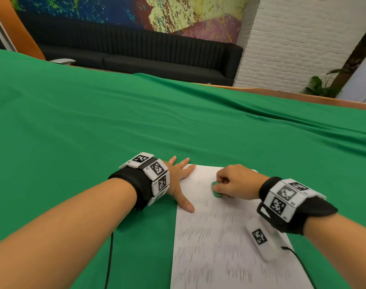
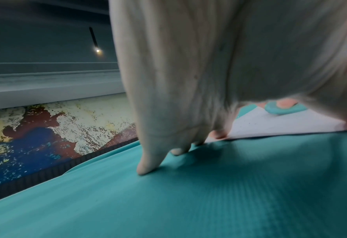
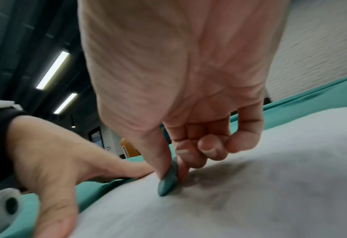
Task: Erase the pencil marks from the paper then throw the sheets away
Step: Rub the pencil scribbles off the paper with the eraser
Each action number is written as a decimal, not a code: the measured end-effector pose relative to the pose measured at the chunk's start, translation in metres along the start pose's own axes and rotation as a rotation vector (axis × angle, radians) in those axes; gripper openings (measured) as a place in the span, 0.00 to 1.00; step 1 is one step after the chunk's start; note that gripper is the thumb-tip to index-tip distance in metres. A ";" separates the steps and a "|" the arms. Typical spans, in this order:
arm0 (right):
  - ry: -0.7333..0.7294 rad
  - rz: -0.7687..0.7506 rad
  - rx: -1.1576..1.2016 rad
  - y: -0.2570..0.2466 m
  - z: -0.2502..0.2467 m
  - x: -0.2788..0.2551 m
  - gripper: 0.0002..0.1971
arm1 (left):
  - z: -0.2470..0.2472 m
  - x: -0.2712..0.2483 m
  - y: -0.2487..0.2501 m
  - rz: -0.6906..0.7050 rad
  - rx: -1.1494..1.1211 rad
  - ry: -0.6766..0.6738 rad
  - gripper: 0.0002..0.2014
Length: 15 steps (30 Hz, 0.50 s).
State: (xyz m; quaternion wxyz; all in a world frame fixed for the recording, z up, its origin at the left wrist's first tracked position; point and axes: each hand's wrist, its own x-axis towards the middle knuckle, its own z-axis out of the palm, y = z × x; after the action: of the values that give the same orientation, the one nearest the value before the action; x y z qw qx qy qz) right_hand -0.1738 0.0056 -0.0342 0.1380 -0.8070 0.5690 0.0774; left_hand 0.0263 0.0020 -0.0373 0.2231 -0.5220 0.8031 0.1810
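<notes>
A white paper (image 1: 230, 236) lies on the green-covered bench (image 1: 115, 122), its lower rows covered in grey pencil marks (image 1: 198, 232); the top strip appears mostly rubbed clean, with dark crumbs scattered there. A small green eraser (image 1: 215, 189) is pinched between the thumb and fingers (image 3: 164, 161) of the right hand (image 1: 236, 182), with the other fingers curled in, and its lower edge is pressed to the sheet near the top. It is held on edge, probably so that force is put on a narrow strip.

The left hand (image 1: 179, 180) is laid flat with its fingers straight and spread, across the paper's upper left edge: the thumb and one fingertip are on the sheet, the rest on the cloth. It is judged to be placed so to pin the paper against sliding or creasing under the rubbing.

Most marks are yet to be erased, so the work is judged early, and no bin is seen.
</notes>
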 end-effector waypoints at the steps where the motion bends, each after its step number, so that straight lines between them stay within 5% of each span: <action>1: -0.005 0.029 0.007 0.007 -0.001 -0.004 0.16 | -0.001 -0.001 0.001 0.001 0.004 -0.004 0.61; 8: 0.070 -0.039 -0.004 -0.023 -0.012 0.002 0.15 | -0.002 0.000 0.002 -0.003 0.007 -0.013 0.61; 15: -0.075 0.067 0.147 0.000 -0.001 -0.003 0.13 | -0.001 0.001 -0.001 -0.002 0.013 -0.030 0.61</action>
State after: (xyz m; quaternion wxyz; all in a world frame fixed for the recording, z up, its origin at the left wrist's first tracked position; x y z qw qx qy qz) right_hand -0.1750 0.0083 -0.0325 0.2155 -0.7716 0.5943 0.0701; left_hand 0.0267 0.0003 -0.0372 0.2386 -0.5187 0.8003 0.1834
